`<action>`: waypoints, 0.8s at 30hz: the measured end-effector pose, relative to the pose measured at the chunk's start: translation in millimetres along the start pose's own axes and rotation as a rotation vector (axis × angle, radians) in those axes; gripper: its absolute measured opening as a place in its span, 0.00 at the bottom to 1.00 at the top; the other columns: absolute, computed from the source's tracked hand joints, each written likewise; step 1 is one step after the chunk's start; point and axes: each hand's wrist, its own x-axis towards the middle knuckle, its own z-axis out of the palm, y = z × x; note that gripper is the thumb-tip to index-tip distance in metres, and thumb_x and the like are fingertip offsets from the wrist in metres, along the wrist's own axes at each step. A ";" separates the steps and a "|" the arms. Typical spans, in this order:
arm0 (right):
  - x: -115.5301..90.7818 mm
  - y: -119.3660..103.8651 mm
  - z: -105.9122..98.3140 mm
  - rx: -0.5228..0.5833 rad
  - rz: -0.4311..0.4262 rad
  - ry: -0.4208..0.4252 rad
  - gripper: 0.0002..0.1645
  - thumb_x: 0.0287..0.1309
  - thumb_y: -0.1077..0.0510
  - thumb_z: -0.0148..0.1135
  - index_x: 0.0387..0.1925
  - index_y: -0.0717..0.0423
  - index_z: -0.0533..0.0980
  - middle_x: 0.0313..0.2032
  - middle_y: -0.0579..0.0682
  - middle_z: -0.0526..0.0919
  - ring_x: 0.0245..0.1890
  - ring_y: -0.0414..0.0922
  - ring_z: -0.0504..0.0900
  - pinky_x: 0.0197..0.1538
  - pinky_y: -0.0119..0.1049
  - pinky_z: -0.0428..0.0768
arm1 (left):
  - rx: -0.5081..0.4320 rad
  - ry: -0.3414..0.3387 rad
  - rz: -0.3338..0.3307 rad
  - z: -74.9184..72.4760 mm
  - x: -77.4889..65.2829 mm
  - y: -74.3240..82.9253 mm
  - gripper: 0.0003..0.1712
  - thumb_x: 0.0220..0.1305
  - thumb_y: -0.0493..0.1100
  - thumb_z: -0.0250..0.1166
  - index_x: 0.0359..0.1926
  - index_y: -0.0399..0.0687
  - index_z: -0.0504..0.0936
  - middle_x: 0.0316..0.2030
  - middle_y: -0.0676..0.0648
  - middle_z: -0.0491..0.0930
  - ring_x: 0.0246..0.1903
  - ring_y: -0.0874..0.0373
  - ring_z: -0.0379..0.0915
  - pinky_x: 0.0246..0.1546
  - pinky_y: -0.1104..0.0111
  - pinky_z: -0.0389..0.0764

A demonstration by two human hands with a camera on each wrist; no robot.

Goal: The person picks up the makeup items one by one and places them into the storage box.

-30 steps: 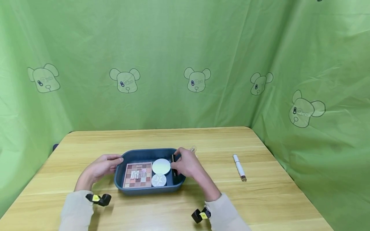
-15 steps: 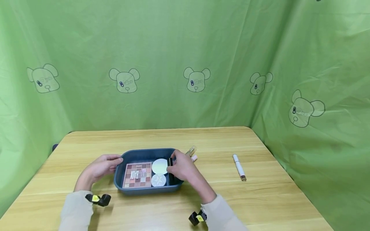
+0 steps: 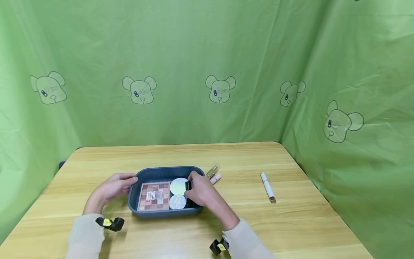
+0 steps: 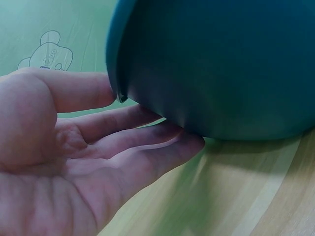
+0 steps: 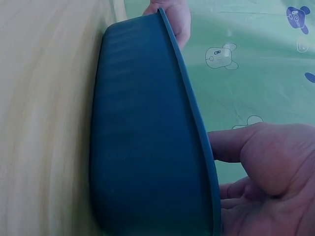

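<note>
A dark blue tray [image 3: 166,214] sits on the table. My left hand [image 3: 114,187] grips its left end; in the left wrist view, the thumb is at the rim and the fingers lie against the outer wall. Inside the tray are a makeup palette [image 3: 153,196], a large round white compact [image 3: 179,186] and a smaller star-patterned one [image 3: 177,202]. My right hand [image 3: 203,190] reaches in at the right end and pinches a black tube [image 3: 188,185], upright beside the compacts and partly hidden by the fingers. The right wrist view shows mostly the tray's outer wall [image 5: 142,123].
Behind the right hand, a clear-and-gold tube [image 3: 213,170] and a pink tube [image 3: 215,178] lie close to the tray's right end. Farther right lies a white tube with a brown end [image 3: 268,187]. A green curtain [image 3: 181,115] hangs around the wooden table [image 3: 245,154].
My right hand has shifted left and slightly toward me inside the tray, carrying the black tube closer to the compacts. The gold and pink tubes behind it now show more. My left hand stays put.
</note>
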 end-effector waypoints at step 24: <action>-2.1 -3.8 5.0 -0.091 0.038 -0.073 0.21 0.54 0.63 0.71 0.49 0.63 0.76 0.40 0.58 0.83 0.34 0.47 0.76 0.37 0.40 0.81 | 0.005 0.000 0.003 -0.1 0.1 -1.1 0.34 0.78 0.43 0.53 0.70 0.17 0.57 0.69 0.21 0.63 0.69 0.30 0.63 0.69 0.51 0.73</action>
